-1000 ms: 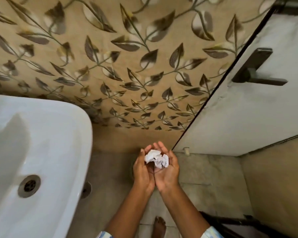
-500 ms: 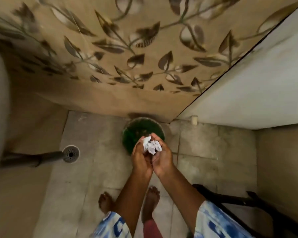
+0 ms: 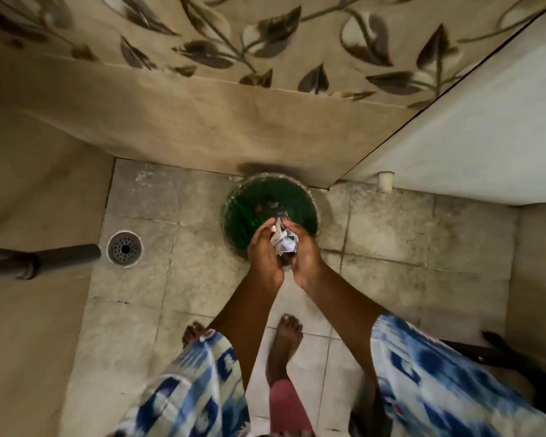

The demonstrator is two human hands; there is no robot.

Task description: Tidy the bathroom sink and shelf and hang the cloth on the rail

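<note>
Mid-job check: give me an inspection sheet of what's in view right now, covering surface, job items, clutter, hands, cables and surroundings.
Surface: tiled floor, stained and worn; round floor drain at left.
Job's things: crumpled white paper held between both hands over the green bin; a few scraps already lie inside the bin. Sink, shelf, cloth and rail not in view.
Clutter: nothing seen loose on the floor.
Hands: left hand and right hand cupped together around the paper, above the bin's near rim.
Cables: nothing seen; a dark pipe runs in from the left.
Surroundings: leaf-patterned wall tiles, white door at right, bare feet behind the bin.
</note>
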